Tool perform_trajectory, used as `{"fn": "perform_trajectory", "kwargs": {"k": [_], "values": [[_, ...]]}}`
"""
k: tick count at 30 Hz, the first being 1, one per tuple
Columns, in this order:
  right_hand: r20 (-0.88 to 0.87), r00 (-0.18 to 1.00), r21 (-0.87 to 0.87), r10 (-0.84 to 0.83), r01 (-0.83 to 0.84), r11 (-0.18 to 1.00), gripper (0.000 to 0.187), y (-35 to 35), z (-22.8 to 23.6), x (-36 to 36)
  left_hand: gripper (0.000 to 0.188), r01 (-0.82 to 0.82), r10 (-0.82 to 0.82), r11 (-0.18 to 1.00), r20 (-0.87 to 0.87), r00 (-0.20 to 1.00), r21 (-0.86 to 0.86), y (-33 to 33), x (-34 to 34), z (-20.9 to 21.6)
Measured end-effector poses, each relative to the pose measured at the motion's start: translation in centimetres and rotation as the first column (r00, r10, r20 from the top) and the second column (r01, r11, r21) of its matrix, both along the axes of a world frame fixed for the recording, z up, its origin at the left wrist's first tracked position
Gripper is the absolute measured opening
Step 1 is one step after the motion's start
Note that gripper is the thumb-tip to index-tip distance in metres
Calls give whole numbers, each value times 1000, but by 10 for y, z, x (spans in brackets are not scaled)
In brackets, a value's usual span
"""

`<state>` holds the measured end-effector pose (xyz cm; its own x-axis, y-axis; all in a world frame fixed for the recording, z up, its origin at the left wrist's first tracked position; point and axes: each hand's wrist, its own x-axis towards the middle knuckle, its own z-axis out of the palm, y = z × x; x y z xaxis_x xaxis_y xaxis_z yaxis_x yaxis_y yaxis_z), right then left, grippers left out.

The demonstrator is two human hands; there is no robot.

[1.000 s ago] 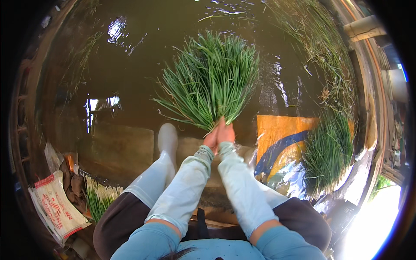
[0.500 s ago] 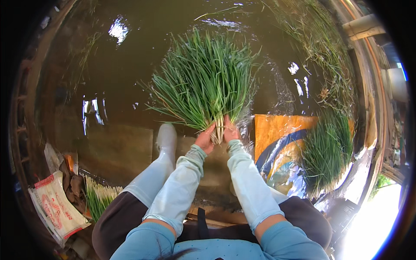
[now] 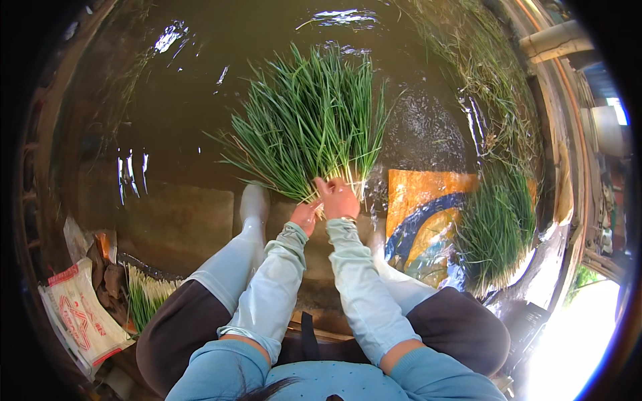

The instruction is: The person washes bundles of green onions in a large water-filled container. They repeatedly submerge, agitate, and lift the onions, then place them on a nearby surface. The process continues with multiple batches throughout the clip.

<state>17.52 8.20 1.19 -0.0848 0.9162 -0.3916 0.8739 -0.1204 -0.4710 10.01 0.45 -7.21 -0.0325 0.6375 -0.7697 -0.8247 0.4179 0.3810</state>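
A large bunch of green onions (image 3: pixel 311 120) floats fanned out in brown water, its long leaves pointing away from me and its pale stem ends toward me. My left hand (image 3: pixel 304 217) is closed round the stem ends on the left. My right hand (image 3: pixel 341 200) lies over the pale stems just right of it, fingers curled on them; its fingertips are partly hidden. The hands nearly touch. Some stem ends show at the right of my right hand.
At the right, another bunch of green onions (image 3: pixel 498 230) lies by an orange and blue sheet (image 3: pixel 418 194). Bottom left are a white and red sack (image 3: pixel 83 311) and more bundled stems (image 3: pixel 150 294). Loose grass (image 3: pixel 488 87) floats along the wooden edge (image 3: pixel 555 127). My boots stand in the water.
My right hand has moved left and over the stems, closer to my left hand. The bunch has shifted slightly left, and its pale ends are now mostly covered.
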Motion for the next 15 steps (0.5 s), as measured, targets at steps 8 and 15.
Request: {"fn": "perform_trajectory", "kwargs": {"k": [8,15], "values": [[-543,839,281,-33,219,934,26,49,31,45,26,-59,32,984,161,986,166,-25,-23,-7],[-595,775,-74,-214,212,974,29,101,35,102,30,-69,47,988,-153,987,-141,-6,-19,9]]}}
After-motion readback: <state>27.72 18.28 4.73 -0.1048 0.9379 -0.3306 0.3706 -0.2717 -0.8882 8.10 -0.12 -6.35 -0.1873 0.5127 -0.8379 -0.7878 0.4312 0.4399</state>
